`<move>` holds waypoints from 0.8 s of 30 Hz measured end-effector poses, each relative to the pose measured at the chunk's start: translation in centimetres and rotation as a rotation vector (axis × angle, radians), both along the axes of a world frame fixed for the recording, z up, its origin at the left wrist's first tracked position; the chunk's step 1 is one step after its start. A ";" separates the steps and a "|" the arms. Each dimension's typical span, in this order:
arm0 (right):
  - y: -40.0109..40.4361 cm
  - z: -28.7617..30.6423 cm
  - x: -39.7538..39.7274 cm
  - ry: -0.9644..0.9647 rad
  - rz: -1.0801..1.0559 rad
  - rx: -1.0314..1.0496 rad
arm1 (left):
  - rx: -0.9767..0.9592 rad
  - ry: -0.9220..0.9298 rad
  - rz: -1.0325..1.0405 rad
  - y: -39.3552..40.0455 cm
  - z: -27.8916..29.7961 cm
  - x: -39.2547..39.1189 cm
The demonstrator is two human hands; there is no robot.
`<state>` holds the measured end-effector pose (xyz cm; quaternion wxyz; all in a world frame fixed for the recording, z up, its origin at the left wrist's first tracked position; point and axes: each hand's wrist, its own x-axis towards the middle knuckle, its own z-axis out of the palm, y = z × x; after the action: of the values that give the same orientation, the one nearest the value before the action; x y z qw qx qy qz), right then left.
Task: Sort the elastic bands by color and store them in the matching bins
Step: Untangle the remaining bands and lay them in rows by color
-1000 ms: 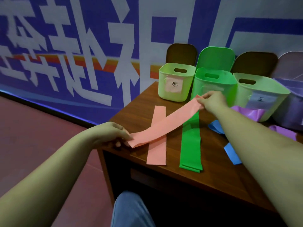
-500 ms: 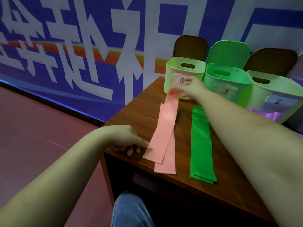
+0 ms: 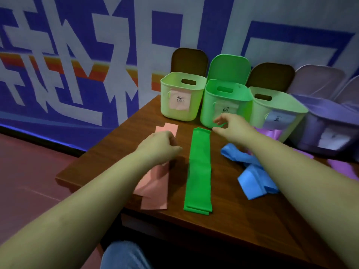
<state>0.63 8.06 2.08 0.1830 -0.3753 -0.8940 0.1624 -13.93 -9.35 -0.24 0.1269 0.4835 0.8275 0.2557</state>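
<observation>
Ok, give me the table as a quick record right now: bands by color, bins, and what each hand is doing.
pink bands: flat on the table, overlapping, left of the green ones
green bands: flat stack, straight strip, middle of the table
blue bands: crumpled heap, right side
purple bands: loose, by the bins at right
bins: pink-labelled bin, green bin, blue-labelled bin, purple bin, in a row at the back
left hand: over the pink bands, fingers curled; grip unclear
right hand: open, at the green stack's far end
</observation>
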 end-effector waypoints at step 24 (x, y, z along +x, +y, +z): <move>5.4 -4.3 16.4 0.214 -0.140 -0.122 | 0.073 0.324 -0.393 17.6 -2.0 14.1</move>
<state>17.02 13.46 -2.22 0.2649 -0.4277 -0.8296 0.2422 0.21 8.25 -2.21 0.0222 0.6739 0.7174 0.1751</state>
